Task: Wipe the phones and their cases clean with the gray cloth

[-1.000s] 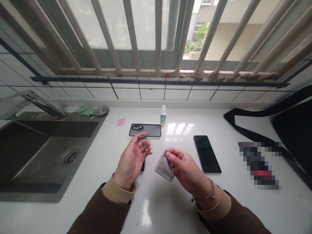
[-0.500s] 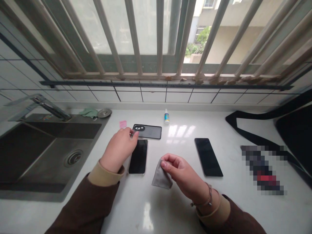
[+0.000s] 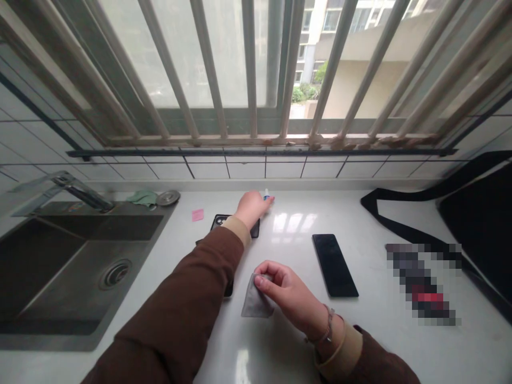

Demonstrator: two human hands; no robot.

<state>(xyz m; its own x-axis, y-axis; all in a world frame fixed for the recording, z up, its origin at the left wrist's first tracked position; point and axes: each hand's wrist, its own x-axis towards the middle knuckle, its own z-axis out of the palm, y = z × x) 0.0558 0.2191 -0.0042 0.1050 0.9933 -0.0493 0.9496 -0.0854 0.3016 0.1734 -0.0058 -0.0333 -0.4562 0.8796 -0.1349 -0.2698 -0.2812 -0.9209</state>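
Hands (image 3: 252, 209) (image 3: 290, 292) at btl (image 3: 266, 195), gray cloth (image 3: 255, 300)

The small bottle (image 3: 266, 196) is nearly hidden behind the left hand (image 3: 252, 208) — whether it is gripped cannot be told. The phone (image 3: 229, 288) under the left forearm shows only a sliver, and the pixelated object (image 3: 420, 282) on the counter is blurred past naming.

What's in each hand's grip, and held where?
Right hand pinches a grey cloth by its top corner, between thumb and fingers. Left hand is at the small bottle; any hold cannot be told.
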